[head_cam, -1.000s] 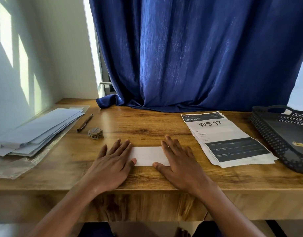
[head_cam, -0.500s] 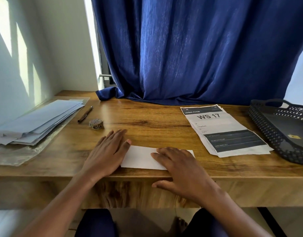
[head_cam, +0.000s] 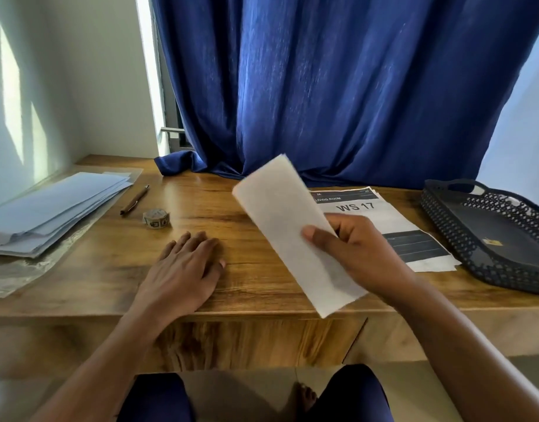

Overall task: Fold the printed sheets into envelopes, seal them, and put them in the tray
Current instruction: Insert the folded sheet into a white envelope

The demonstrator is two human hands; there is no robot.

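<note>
Head view. A folded sheet (head_cam: 295, 236) is held clear of the bench (head_cam: 256, 278), tilted, pinched near its middle by the right hand (head_cam: 353, 251), thumb on the near face and fingers (head_cam: 349, 223) curled behind. The left hand (head_cam: 186, 263) is laid flat on the bench, fingers straight, nothing held. The sheet is judged light, limp and easily creased; a grip along a long folded edge is advised. On the printed stack (head_cam: 381, 220), "LIVING ROOM" and "WS 17" are read. Envelopes (head_cam: 52, 208) lie at left, the tray (head_cam: 487, 236) at right.
</note>
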